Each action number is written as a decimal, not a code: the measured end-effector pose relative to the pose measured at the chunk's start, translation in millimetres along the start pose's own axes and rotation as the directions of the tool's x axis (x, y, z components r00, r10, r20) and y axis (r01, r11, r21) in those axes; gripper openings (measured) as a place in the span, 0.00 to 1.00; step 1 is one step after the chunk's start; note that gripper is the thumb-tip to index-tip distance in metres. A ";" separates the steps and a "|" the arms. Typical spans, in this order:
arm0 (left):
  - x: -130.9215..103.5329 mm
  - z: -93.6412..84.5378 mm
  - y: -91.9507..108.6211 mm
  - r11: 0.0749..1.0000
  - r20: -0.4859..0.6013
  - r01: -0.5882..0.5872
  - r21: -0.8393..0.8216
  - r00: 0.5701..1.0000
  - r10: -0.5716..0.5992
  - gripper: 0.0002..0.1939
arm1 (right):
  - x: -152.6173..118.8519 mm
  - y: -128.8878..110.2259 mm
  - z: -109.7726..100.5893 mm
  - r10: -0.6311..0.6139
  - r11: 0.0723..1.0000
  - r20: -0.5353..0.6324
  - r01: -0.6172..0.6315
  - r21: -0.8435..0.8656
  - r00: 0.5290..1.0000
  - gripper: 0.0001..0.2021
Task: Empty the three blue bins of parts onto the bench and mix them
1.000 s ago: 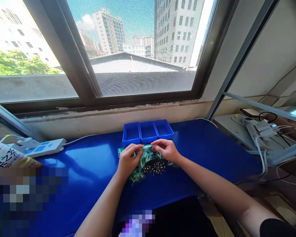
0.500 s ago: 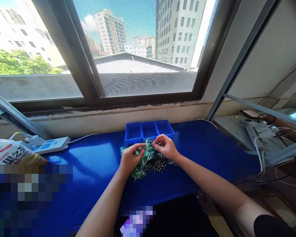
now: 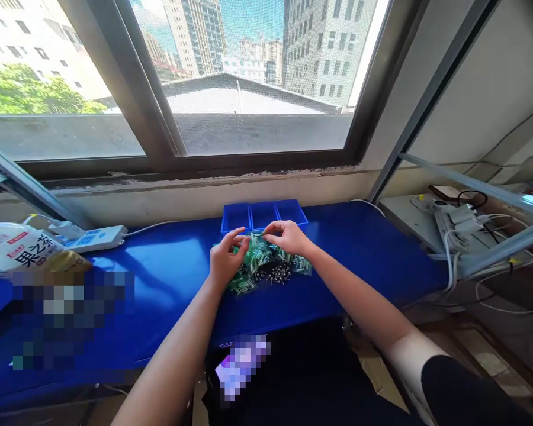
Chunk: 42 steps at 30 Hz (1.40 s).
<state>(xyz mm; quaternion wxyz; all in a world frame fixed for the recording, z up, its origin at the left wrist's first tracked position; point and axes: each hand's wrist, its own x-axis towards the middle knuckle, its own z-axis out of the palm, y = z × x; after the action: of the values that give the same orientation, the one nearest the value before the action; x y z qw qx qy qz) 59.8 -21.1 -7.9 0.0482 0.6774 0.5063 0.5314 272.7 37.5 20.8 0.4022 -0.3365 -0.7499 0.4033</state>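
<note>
Green packets point(image 3: 253, 263) lie heaped under my palms, small dark parts spilled among them. My left hand point(image 3: 224, 260) hovers with fingers loosely apart; my right hand point(image 3: 288, 236) pinches one packet at the heap's far edge. I judge a fingertip grip best. Its long axis I cannot tell. Beyond my knuckles sit three blue bins point(image 3: 263, 214).

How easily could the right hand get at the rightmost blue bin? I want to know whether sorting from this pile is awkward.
Probably yes: the right hand hovers over the green parts pile, just before the open rightmost blue bin, with nothing between.
</note>
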 end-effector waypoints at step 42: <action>22.6 -4.7 -29.1 0.983 0.039 -0.109 0.149 0.994 0.104 0.12 | -12.0 23.3 6.5 0.081 0.985 -0.187 -0.049 0.166 0.979 0.12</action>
<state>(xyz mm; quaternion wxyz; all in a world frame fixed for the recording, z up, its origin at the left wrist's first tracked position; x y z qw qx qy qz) 36.0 7.4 -8.3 -0.0238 0.7134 0.5071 0.4831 276.6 35.8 -5.8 0.4855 -0.3651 -0.6610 0.4406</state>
